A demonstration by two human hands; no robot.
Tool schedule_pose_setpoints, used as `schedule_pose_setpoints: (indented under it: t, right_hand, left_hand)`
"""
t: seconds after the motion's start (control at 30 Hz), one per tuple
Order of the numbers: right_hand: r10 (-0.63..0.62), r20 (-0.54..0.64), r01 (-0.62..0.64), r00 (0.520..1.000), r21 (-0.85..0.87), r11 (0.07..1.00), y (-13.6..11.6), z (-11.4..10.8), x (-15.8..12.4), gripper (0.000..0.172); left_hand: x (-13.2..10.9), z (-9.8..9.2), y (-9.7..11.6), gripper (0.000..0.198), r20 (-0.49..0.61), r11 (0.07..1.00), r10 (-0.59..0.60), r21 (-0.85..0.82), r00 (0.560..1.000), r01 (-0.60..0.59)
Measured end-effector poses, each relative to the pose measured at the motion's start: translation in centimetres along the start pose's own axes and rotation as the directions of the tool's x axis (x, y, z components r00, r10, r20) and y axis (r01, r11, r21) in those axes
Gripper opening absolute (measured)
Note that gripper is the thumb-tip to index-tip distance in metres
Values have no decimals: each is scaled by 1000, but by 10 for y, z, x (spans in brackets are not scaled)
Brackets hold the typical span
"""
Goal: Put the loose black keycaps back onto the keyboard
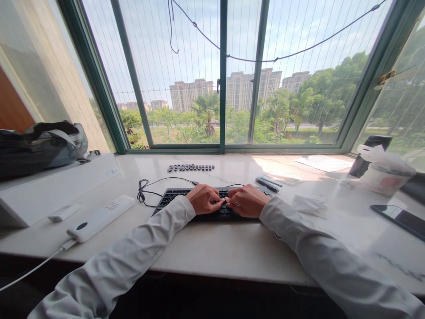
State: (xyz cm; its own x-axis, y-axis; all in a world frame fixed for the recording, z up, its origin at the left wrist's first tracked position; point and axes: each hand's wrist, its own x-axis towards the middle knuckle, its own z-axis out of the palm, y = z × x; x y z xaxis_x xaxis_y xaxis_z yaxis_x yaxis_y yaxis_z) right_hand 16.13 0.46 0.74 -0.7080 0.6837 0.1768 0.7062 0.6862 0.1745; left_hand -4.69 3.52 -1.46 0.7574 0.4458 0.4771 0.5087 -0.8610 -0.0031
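Note:
A black keyboard (170,195) lies on the white countertop, its middle partly hidden by both hands. Over its centre, my left hand (205,199) is closed, with thumb and fingertips pressed together low at the keys. My right hand (248,200) meets it from the other side, also in a pinch, the fingertips of both nearly touching. Whatever is between the fingers is too small to make out. Behind the keyboard, several loose dark keycaps (191,168) lie in rows. A black cable (142,191) is bunched at the keyboard's left.
Pen-like tools (267,184) lie behind my right hand, with crumpled clear plastic (310,204) nearby. Farther right are a phone (400,218) and a bagged cup (385,175). At left sit a white power bank (101,218), a white box (63,188) and a dark helmet-like object (40,148).

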Motion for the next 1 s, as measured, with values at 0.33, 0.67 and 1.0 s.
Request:
schedule_pose_setpoints:
  t: [0.33, 0.67, 1.0]
  right_hand:
    - [32, -12, -32, 999, -6, 999, -8, -4, 5, 32]
    - [58, -4, -58, 998, 0, 998, -11, -5, 8, 31]
    - [112, -72, -98, 991, 182, 978, 13, 16, 7, 36]
  left_hand:
    - [4, 4, 1, 48, 31, 995, -76, -61, 997, 78]
    - [5, 5, 0, 50, 54, 989, -116, -90, 992, 121]
    - [2, 5, -3, 46, 12, 999, -45, -8, 999, 45]
